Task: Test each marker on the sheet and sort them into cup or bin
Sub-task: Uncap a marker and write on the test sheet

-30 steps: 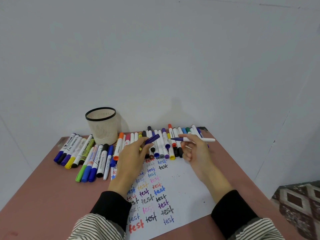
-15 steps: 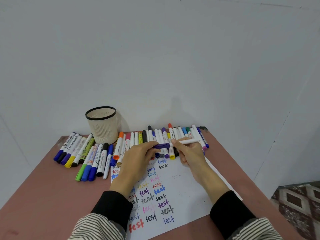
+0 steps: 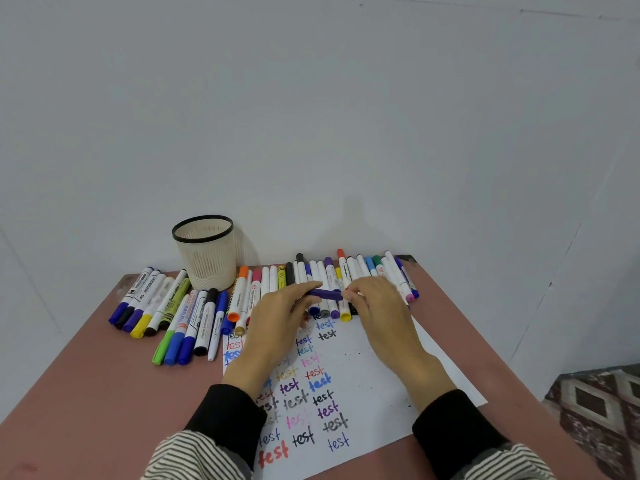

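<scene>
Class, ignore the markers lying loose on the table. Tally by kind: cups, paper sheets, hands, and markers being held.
cup: 1
paper sheet: 1
hands: 2 (left hand, right hand)
purple marker, held between both hands: 1
Total: 5

The sheet (image 3: 363, 382) bears "test" handwritten repeatedly in many colours.

Single head-worn wide-angle view, facing forward and down, close over table (image 3: 86, 375), wall (image 3: 311, 116) beyond
</scene>
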`<act>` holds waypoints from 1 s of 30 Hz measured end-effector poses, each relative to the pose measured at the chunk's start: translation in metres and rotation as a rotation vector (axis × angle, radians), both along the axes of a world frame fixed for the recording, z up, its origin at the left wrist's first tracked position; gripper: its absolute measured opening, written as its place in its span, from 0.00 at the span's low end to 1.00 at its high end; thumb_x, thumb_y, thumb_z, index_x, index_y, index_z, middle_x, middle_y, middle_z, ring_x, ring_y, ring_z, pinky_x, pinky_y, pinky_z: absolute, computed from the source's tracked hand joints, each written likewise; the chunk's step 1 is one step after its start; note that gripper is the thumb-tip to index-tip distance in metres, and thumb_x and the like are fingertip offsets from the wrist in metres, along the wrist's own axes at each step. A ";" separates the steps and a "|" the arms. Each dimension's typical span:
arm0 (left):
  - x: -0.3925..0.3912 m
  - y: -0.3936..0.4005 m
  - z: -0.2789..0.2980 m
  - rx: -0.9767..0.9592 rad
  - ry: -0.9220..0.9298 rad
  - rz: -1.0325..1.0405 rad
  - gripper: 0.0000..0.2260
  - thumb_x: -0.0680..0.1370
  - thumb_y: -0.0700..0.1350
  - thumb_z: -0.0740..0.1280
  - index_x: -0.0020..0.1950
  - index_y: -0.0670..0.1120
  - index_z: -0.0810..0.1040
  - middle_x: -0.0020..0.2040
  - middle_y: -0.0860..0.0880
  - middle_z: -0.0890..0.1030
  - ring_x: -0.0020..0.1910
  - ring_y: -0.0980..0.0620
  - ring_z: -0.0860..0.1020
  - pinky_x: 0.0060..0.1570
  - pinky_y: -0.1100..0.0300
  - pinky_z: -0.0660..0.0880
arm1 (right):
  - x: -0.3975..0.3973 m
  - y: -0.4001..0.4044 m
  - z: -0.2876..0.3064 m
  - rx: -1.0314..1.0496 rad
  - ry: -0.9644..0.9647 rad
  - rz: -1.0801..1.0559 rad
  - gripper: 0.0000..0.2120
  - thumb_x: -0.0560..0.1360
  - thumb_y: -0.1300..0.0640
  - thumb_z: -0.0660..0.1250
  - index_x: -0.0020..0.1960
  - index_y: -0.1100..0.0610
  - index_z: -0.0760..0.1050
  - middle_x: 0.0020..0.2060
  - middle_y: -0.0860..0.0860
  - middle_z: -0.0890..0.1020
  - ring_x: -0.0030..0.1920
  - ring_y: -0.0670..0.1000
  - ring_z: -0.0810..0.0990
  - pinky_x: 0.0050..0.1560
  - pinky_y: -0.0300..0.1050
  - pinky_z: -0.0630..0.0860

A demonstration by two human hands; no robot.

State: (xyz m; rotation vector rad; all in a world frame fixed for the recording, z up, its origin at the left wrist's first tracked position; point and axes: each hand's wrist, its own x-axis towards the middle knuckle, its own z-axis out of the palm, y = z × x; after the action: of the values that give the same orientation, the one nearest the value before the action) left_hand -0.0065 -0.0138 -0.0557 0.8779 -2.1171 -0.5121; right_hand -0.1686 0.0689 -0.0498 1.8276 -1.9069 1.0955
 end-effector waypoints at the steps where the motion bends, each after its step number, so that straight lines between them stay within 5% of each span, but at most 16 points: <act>1: 0.000 0.000 -0.001 0.016 0.018 0.000 0.15 0.81 0.45 0.63 0.68 0.53 0.75 0.44 0.58 0.81 0.35 0.60 0.77 0.43 0.67 0.75 | 0.002 0.002 0.003 0.098 -0.036 0.024 0.09 0.82 0.56 0.60 0.53 0.58 0.77 0.44 0.52 0.81 0.46 0.52 0.78 0.47 0.41 0.76; 3: 0.001 0.000 -0.002 0.077 0.058 -0.011 0.16 0.82 0.42 0.61 0.69 0.55 0.73 0.41 0.60 0.80 0.35 0.61 0.78 0.40 0.69 0.73 | 0.003 0.003 0.005 0.226 -0.034 0.007 0.14 0.83 0.49 0.53 0.58 0.56 0.72 0.43 0.50 0.80 0.40 0.48 0.77 0.37 0.37 0.71; 7: 0.001 0.000 -0.001 0.127 0.080 -0.032 0.15 0.82 0.44 0.62 0.68 0.54 0.75 0.40 0.57 0.82 0.34 0.61 0.79 0.45 0.63 0.78 | 0.006 0.007 0.004 0.146 0.049 -0.022 0.22 0.80 0.39 0.52 0.65 0.48 0.73 0.42 0.45 0.83 0.37 0.46 0.77 0.36 0.41 0.74; 11: 0.002 0.001 0.000 0.102 0.095 0.003 0.12 0.80 0.45 0.65 0.63 0.53 0.79 0.41 0.58 0.82 0.35 0.62 0.79 0.41 0.70 0.75 | 0.005 0.007 0.003 0.175 0.105 -0.012 0.18 0.81 0.43 0.55 0.65 0.48 0.74 0.44 0.45 0.82 0.37 0.44 0.75 0.33 0.35 0.68; 14: 0.003 0.002 -0.001 0.073 0.062 0.016 0.12 0.79 0.46 0.66 0.63 0.51 0.80 0.42 0.58 0.82 0.34 0.62 0.78 0.42 0.68 0.75 | 0.008 0.007 0.004 0.173 0.161 -0.027 0.15 0.83 0.47 0.55 0.63 0.50 0.75 0.44 0.46 0.81 0.35 0.46 0.72 0.30 0.33 0.57; 18: 0.001 0.002 -0.002 0.050 0.005 0.022 0.12 0.80 0.46 0.65 0.63 0.51 0.80 0.43 0.57 0.82 0.35 0.61 0.78 0.44 0.67 0.76 | 0.009 0.009 0.007 0.239 0.206 -0.050 0.14 0.84 0.49 0.52 0.63 0.51 0.72 0.46 0.47 0.80 0.37 0.47 0.71 0.30 0.35 0.54; 24: 0.000 0.003 0.002 0.093 0.085 0.016 0.12 0.80 0.46 0.65 0.62 0.50 0.80 0.41 0.57 0.82 0.34 0.62 0.79 0.42 0.67 0.77 | 0.010 0.008 0.004 0.232 0.104 -0.047 0.15 0.83 0.48 0.53 0.63 0.52 0.72 0.47 0.46 0.80 0.37 0.46 0.72 0.32 0.32 0.58; 30: 0.001 0.007 0.005 0.106 0.033 0.002 0.15 0.81 0.49 0.61 0.68 0.57 0.73 0.46 0.59 0.82 0.37 0.65 0.79 0.48 0.61 0.79 | 0.005 0.009 0.004 0.231 0.024 -0.054 0.16 0.83 0.52 0.54 0.68 0.54 0.71 0.56 0.48 0.80 0.51 0.48 0.78 0.40 0.37 0.71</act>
State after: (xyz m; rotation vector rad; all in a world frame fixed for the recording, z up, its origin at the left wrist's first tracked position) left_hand -0.0054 -0.0063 -0.0502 0.9242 -2.0745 -0.6390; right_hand -0.1640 0.0775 -0.0456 1.8830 -2.1310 0.8633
